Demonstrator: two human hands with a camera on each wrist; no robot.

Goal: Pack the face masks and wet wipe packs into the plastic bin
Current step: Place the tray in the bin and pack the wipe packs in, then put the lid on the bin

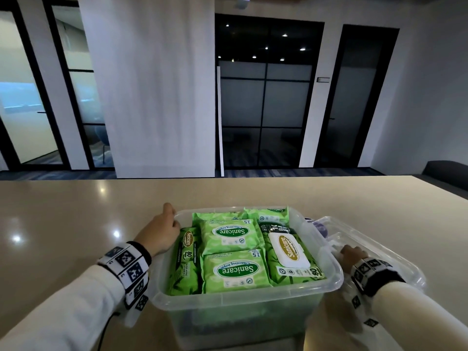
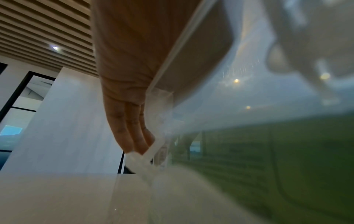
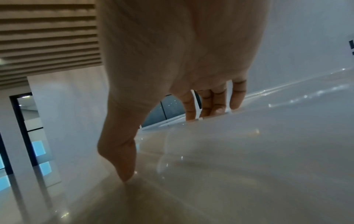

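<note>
- While the left hand [image 1: 162, 230] holds the far left corner of the plastic bin [image 1: 331, 282], its fingers [image 2: 132, 133] curl under the rim there and its thumb lies on top.
- Green wet wipe packs [image 1: 235, 271] fill the top of the bin. I can count 6 of them, lying flat and close together.
- No face masks show. They may be under the packs, but I cannot tell.
- A clear lid [image 1: 395, 252] lies just to the right of the bin, touching its right side. It looks tipped, with its left edge up by the rim.
- The right hand [image 1: 353, 253] rests on that lid. Its fingers [image 3: 220, 104] are nearly straight with the tips on the lid, so it is touching, not grabbing.
- I think the packing is almost done and the lid goes on next.
- The lid lies to the right of the bin, so the right hand is the nearer one. It would have to lift the lid and bring it left, over the packs.
- The lid's long side seems to run the same way as the bin's long side.
</note>
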